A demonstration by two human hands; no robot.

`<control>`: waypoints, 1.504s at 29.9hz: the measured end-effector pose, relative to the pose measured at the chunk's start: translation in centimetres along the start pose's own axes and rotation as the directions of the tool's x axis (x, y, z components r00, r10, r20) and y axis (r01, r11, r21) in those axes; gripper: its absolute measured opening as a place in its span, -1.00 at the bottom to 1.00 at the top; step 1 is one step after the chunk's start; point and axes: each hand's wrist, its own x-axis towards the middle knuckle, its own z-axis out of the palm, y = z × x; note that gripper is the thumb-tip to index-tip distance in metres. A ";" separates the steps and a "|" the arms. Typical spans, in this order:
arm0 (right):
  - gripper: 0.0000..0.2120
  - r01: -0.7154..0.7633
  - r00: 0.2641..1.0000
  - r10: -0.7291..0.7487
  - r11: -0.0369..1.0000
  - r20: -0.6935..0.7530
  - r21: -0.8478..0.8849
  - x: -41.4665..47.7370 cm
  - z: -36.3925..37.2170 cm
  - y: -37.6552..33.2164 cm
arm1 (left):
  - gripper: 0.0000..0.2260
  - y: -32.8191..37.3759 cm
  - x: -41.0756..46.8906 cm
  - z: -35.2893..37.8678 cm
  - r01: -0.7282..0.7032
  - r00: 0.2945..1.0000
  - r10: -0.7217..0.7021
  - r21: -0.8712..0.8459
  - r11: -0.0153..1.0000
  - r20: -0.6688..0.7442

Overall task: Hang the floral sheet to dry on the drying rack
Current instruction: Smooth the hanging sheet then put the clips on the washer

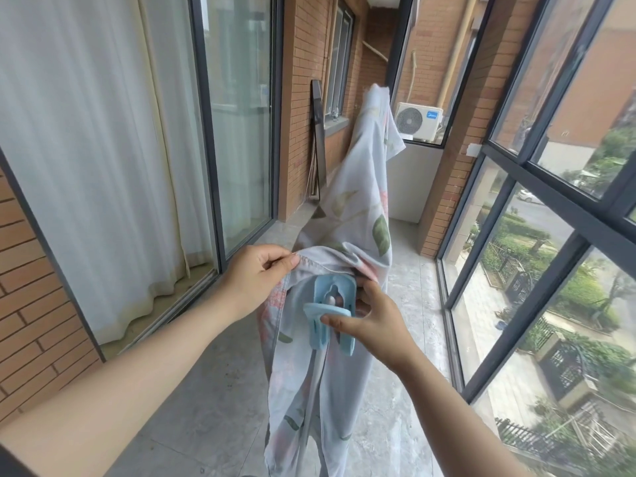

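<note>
Here, the floral sheet (358, 215) lies draped along the drying rack (315, 383), which it mostly hides. The left hand (256, 280) pinches its hem; the right hand (371, 315) grips a blue clip (330, 311). Light, limp cloth, likely best held at the hem.

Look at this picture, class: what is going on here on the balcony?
A person is hanging a floral sheet on a glazed balcony. The left hand pinches the sheet's hem at the near end, while the right hand grips a large light-blue clip just beneath that gathered edge. The sheet lies draped to the far end; whether the clip has closed on it is unclear.
</note>
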 end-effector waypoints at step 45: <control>-0.68 0.181 0.980 -0.191 0.970 0.048 0.164 -9.1 -4.7 -2.4 | -0.84 0.9 -13.8 5.1 0.196 0.974 -0.143 0.338 0.920 -0.175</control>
